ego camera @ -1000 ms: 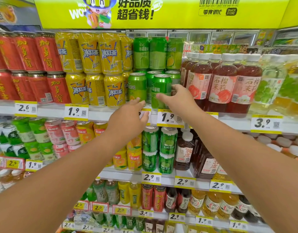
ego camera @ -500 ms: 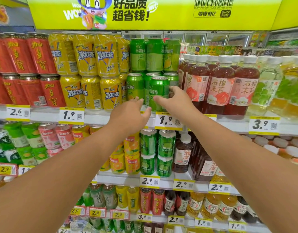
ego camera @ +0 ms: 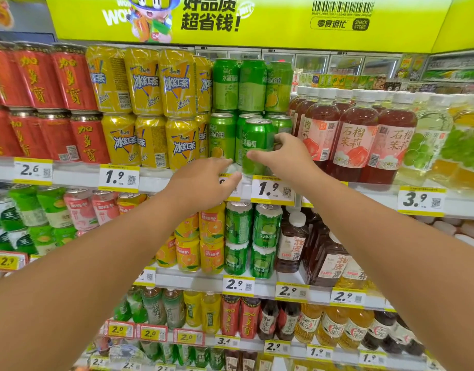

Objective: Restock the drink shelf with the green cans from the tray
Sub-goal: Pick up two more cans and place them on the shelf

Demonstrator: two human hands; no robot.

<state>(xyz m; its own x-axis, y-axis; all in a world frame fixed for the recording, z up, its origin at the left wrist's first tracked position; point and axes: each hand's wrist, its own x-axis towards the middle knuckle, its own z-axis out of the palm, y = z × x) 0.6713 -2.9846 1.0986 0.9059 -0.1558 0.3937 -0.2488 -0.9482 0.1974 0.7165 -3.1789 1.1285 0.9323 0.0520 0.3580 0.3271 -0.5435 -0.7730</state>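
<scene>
- The drink shelf (ego camera: 70,178) runs wide, its front edge just beneath both hands.
- The right hand (ego camera: 289,159) grips a green can (ego camera: 257,145) upright at that edge, thumb in front, fingers behind.
- The left hand (ego camera: 203,183), fingers relaxed and holding nothing, sits just left of the gripped can, below another green can (ego camera: 222,135).

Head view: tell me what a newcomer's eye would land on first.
First, the two hands at centre: the right hand grips a bright green can at the front of the top shelf, while the left hand reaches beside it over the shelf edge. Above runs a lime-yellow banner; yellow cans stand stacked left of the green ones.
</scene>
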